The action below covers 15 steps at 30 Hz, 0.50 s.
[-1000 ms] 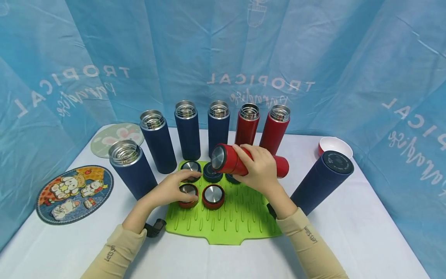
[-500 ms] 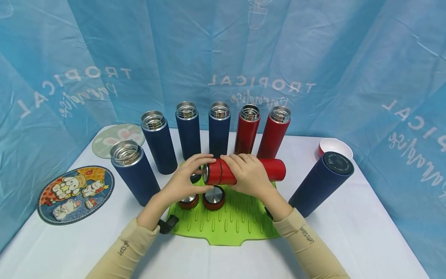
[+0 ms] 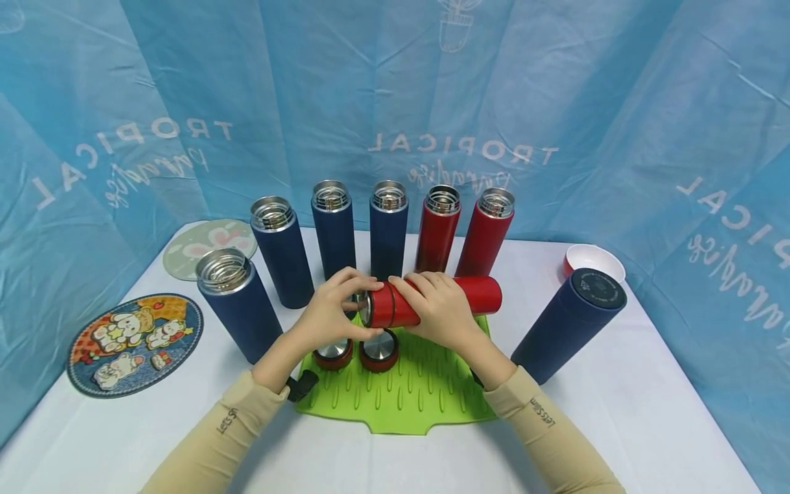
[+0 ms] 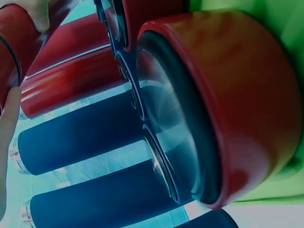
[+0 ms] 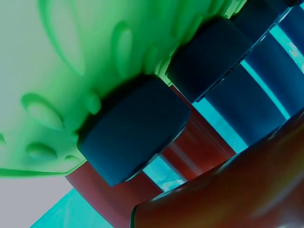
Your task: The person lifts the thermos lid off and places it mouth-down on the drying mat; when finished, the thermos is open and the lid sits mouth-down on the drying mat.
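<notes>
My right hand (image 3: pixel 441 309) grips the body of a red thermos (image 3: pixel 484 295), which lies sideways above a green ribbed mat (image 3: pixel 407 405). My left hand (image 3: pixel 327 309) holds the thermos's red lid (image 3: pixel 384 307) at its left end, thumb below and fingers above. In the left wrist view, a finger (image 4: pixel 12 104) touches the thermos. Under my hands, two loose red lids with silver tops, a left one (image 3: pixel 334 355) and a right one (image 3: pixel 378 348), sit on the mat. Dark blue lids (image 5: pixel 137 128) on the mat appear in the right wrist view; my hands mostly hide them in the head view.
Behind the mat, lidless dark blue thermoses (image 3: pixel 387 226) and two lidless red ones (image 3: pixel 438 226) stand in an arc. A dark-topped blue thermos (image 3: pixel 568 322) stands at right, before a red-and-white bowl (image 3: pixel 594 261). Two patterned oval mats, one colourful (image 3: pixel 136 343), one green (image 3: pixel 210 243), lie left.
My left hand has moved from above the loose lids, rightward and up, onto the thermos's lid. The right hand has turned the thermos nearly level and shifted slightly left.
</notes>
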Tool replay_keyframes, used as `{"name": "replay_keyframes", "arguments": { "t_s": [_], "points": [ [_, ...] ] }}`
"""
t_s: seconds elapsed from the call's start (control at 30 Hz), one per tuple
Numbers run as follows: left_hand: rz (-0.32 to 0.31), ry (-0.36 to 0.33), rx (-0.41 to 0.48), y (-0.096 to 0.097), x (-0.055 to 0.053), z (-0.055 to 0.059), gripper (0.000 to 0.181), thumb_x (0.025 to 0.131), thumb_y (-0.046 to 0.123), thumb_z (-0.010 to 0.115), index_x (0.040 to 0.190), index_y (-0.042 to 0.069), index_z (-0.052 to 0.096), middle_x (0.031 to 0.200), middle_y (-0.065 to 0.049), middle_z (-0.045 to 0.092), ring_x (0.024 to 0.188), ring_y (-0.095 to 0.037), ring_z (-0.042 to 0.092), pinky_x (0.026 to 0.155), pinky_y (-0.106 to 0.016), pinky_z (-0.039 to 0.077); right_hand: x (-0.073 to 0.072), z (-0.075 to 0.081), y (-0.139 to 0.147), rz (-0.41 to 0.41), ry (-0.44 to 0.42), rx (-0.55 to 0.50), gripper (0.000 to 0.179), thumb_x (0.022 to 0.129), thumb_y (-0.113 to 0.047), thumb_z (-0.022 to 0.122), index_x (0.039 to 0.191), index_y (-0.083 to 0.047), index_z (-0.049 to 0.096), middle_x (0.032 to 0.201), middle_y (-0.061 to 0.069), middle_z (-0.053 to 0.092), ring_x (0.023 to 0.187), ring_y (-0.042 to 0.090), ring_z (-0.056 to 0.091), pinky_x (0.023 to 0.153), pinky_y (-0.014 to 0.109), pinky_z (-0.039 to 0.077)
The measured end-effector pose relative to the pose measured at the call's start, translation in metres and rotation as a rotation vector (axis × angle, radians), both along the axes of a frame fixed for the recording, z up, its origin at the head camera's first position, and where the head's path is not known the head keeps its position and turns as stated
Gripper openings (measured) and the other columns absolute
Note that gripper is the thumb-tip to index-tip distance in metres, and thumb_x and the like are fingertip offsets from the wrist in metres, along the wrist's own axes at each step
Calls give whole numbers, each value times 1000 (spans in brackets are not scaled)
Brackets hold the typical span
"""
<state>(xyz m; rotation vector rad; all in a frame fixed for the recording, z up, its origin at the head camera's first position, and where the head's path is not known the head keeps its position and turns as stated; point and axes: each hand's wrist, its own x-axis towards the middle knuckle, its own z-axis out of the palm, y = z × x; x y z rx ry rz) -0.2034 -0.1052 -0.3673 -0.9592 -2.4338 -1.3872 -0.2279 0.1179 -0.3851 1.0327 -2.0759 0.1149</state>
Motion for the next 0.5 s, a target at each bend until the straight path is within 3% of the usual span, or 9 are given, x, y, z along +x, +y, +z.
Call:
{"name": "replay_keyframes", "arguments": {
  "t_s": [0.13,0.2,0.4,0.5],
  "points": [
    [82,-196,123,1,0,-1,55,67,9,81,116,9,57,105,-8,53,83,-21,57,64,-29,54,-2,5,-3,-11,111,24,70,60,-39,82,120,-14,56,100,9,64,88,25,62,78,40,51],
    [119,-262,190,2,0,-1,53,69,8,80,116,9,55,104,-10,54,78,-22,56,60,-29,53,-3,11,-4,-19,156,45,67,63,-39,79,120,-15,55,101,9,64,89,25,61,79,39,51],
    [124,-273,146,3,-3,1,56,72,16,79,121,14,50,112,-12,52,83,-27,58,60,-32,53,-5,18,-1,-29,167,83,64,65,-39,78,120,-16,54,102,8,63,89,25,60,81,39,50],
    [82,-240,61,3,-3,0,76,70,21,81,133,20,40,129,-10,42,100,-28,54,66,-35,53,-5,18,0,-32,157,103,65,66,-40,78,121,-16,53,102,8,63,89,25,61,81,39,50]
  ]
}}
